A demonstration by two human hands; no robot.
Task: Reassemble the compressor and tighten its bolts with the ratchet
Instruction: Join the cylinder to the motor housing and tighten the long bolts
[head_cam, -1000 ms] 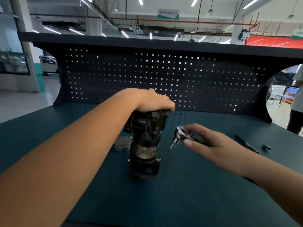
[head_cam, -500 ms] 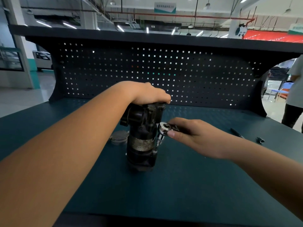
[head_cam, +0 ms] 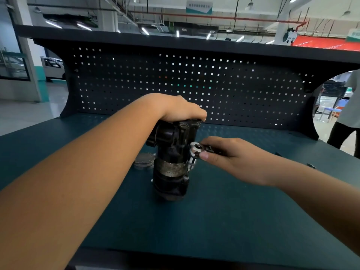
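A black compressor (head_cam: 171,162) stands upright in the middle of the dark green bench (head_cam: 194,221). My left hand (head_cam: 181,111) lies over its top, fingers curled down over the far edge. My right hand (head_cam: 231,158) grips the ratchet (head_cam: 195,151) near its silver head, thumb along the underside. The ratchet's socket points down against the compressor's right flank, by the silver band. Most of the ratchet handle is hidden inside my palm.
A round grey metal cover (head_cam: 144,161) lies on the bench just left of the compressor. Small dark parts (head_cam: 310,165) lie at the right. A black pegboard (head_cam: 194,88) closes the back. A person (head_cam: 348,112) stands at the far right.
My right hand has carried the ratchet leftward from open bench space until its head sits against the compressor's right side. My left hand has stayed on top.
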